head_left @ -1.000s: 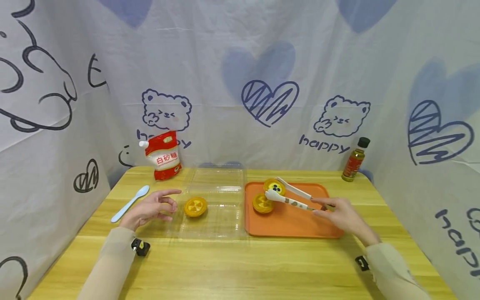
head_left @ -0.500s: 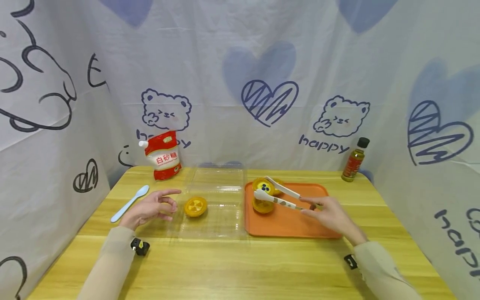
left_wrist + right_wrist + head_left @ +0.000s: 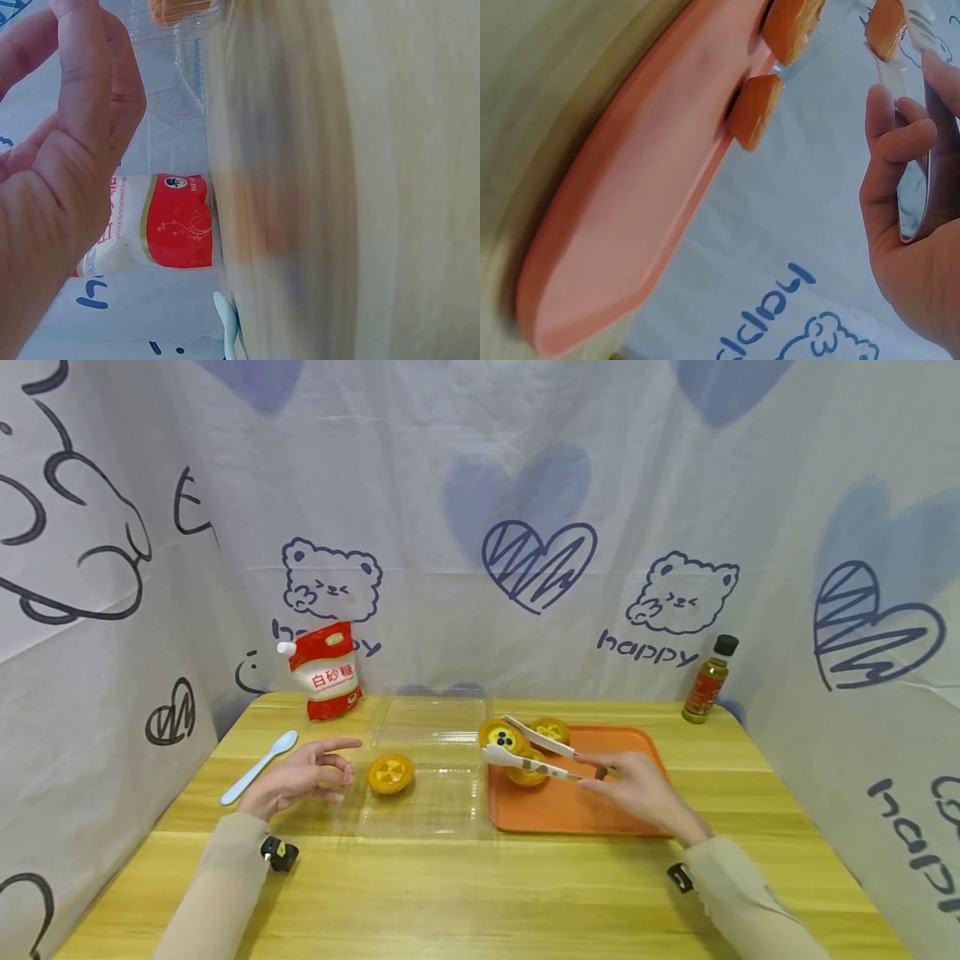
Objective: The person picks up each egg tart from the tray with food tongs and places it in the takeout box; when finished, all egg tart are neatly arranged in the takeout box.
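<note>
My right hand [image 3: 630, 785] grips a pair of white tongs [image 3: 546, 770] whose tips pinch an egg tart [image 3: 501, 737] topped with blueberries. In the right wrist view the held tart [image 3: 886, 30] is raised off the orange tray [image 3: 630, 217]. Two more tarts, a rear one [image 3: 551, 732] and a nearer one [image 3: 527, 773] partly hidden by the tongs, sit on the tray's left part. My left hand [image 3: 303, 774] hovers, fingers loosely bent and holding nothing, by the left side of a clear lidded plastic box [image 3: 442, 802]. One tart [image 3: 391, 774] lies inside that box.
A light blue spoon [image 3: 258, 768] lies left of my left hand. Behind it stands a red and white sugar bag [image 3: 327, 672]. An oil bottle [image 3: 708, 681] with a black cap stands at the back right, near the printed curtain [image 3: 465, 635].
My right hand has moved left with the tongs, carrying the blueberry tart from over the rear tart to the tray's left edge, beside the box. The left hand stays still.
</note>
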Motion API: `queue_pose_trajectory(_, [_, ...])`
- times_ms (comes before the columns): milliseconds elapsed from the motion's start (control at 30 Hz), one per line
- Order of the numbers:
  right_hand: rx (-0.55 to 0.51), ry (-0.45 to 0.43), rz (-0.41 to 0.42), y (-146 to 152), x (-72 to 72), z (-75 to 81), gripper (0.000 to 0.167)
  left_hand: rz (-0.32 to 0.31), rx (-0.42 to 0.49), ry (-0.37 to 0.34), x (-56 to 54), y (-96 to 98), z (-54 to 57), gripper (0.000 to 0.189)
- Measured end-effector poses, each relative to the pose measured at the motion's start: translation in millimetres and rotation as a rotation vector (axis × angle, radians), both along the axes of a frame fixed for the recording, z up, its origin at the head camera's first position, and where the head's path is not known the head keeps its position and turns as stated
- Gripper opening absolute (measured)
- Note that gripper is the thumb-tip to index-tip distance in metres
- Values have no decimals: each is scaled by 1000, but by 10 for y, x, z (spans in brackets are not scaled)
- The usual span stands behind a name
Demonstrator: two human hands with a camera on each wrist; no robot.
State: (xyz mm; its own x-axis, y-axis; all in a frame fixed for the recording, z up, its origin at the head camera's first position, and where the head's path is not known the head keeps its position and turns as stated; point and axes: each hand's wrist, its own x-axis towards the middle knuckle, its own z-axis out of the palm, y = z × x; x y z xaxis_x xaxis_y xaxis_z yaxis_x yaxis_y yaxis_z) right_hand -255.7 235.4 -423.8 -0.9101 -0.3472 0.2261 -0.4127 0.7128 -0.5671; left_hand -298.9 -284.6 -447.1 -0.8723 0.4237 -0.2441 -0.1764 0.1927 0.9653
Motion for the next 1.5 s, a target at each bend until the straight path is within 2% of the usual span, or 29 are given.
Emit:
queue_pose_trajectory(500, [-11, -47, 71, -331, 7, 100, 37, -8, -8, 4, 30, -11, 41, 75])
queue_pose_trajectory(633, [16, -20, 110, -431, -9, 114, 36, 0, -7, 4, 32, -30, 39, 74])
queue_pose_trajectory(1000, [33, -44, 200, -653, 21, 68, 36, -9, -4, 8, 40, -20, 17, 72])
queue_pose_trajectory(1200, [85, -36, 243, -779, 35, 78, 36, -6, -5, 8, 37, -7, 23, 73])
queue_pose_trajectory(1500, [113, -80, 314, -883, 53, 72, 39, -1, -19, 8, 25, 20, 21, 73])
